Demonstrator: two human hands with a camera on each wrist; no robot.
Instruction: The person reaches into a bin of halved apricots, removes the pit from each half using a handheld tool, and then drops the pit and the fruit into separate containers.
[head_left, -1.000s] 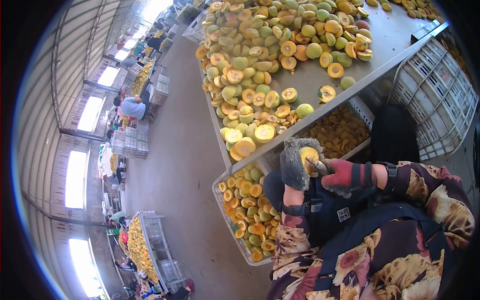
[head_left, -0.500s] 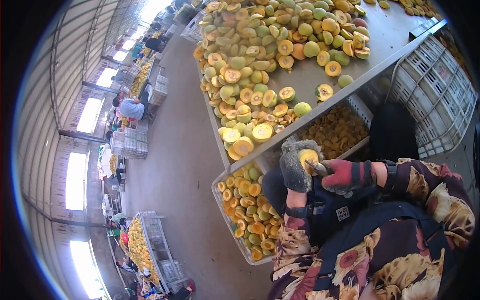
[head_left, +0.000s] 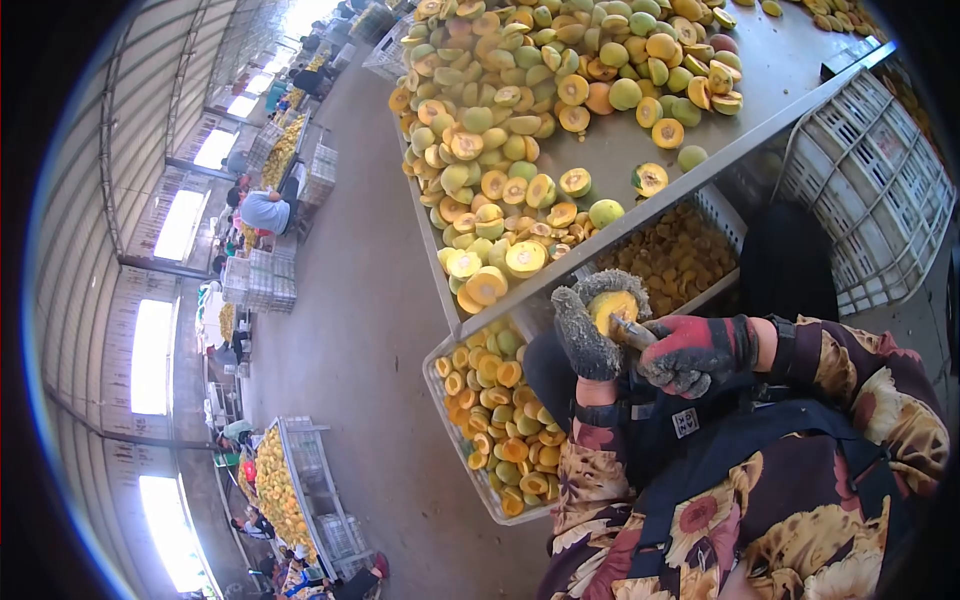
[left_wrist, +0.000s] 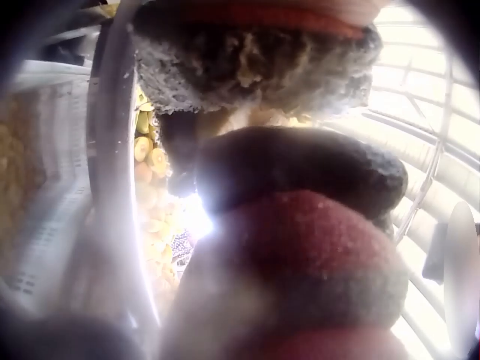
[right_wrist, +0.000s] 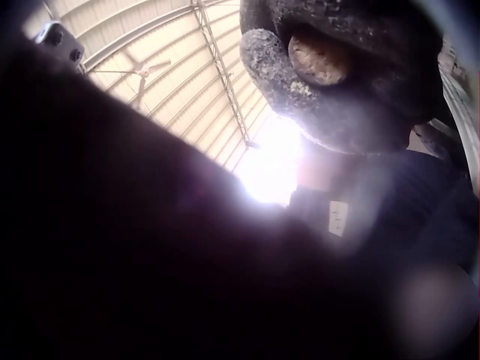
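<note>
While the left hand (head_left: 588, 335) cups a fruit half (head_left: 612, 308) just outside the table's near edge, the right hand (head_left: 695, 355) holds a tool (head_left: 634, 331) against it. The left fingers are bent around the fruit's back, its cut face turned toward the tool; the right fingers are curled tightly about the handle, whose blunt end pokes out of the grip in the right wrist view. The tool's tip meets the flesh, though how deep it goes cannot be told. Both hands work below the raised rim of the table (head_left: 760, 137), near it but apart. On the table, a heap (head_left: 500, 125) of whole and cut fruit crowds the left rim and near corner, thinning to bare metal toward the right. Under the table's near edge, close by the hands, sits a bin (head_left: 736, 218) of orange pieces. Below the table's near corner stands a crate (head_left: 437, 385) of fruit halves, close to the left hand. Beside the table's right part leans a white crate (head_left: 865, 190), and a dark knee (head_left: 790, 260) fills the gap between it and the bin. Left of the table, a wide floor (head_left: 370, 270) leaves an open lane.
</note>
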